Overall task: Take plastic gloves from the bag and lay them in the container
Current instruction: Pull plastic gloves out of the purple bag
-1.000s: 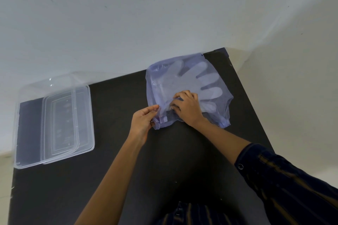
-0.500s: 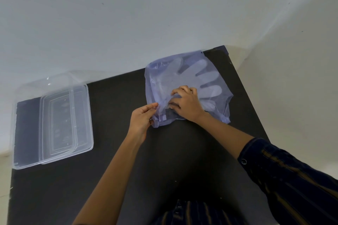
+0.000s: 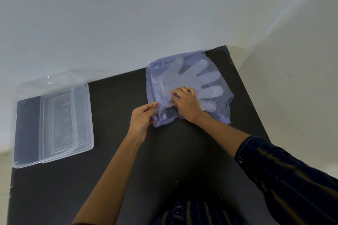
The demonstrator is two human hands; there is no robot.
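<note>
A pale blue see-through bag (image 3: 159, 78) lies at the far right of the black table (image 3: 113, 179). The clear plastic gloves (image 3: 197, 76) show through it, fingers spread toward the far right. My left hand (image 3: 142, 118) pinches the bag's near left edge at its opening. My right hand (image 3: 186, 104) lies on the bag's near part, its fingertips curled at the opening, pinching thin plastic there. A clear rectangular container (image 3: 27, 129) stands at the table's left end.
A clear lid (image 3: 60, 124) lies over the container's right part. White walls close in behind the table and to its right. The table's right edge (image 3: 245, 87) runs just past the bag.
My right hand's fingers have curled tighter at the bag's opening and lifted some plastic there. My left hand keeps its pinch on the edge. The bag has barely shifted.
</note>
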